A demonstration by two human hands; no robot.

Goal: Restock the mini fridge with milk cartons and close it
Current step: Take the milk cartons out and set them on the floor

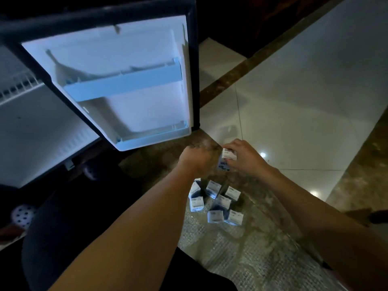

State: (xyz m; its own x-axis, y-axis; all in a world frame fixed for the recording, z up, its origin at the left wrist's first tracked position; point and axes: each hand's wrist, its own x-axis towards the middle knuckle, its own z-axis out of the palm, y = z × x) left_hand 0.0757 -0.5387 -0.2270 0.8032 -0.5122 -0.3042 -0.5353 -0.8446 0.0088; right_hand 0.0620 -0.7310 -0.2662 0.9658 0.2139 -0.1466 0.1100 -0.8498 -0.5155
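Observation:
The mini fridge door [130, 66] stands wide open at upper left, its two white door shelves bare. Part of the fridge interior [31, 122] with a wire rack shows at far left. Just below the door's lower corner, my right hand [244, 156] holds a small white and blue milk carton [227, 159] above the floor. My left hand [198, 159] is closed right beside that carton, on its left; whether it touches the carton is hidden. Several more milk cartons [216, 203] stand in a cluster on the floor under my forearms.
The cartons stand on a clear plastic sheet [241, 248] over a brown marble strip of floor. Pale glossy tiles [304, 101] spread to the right. A dark object with a dotted white patch [23, 215] lies at lower left, beneath the fridge.

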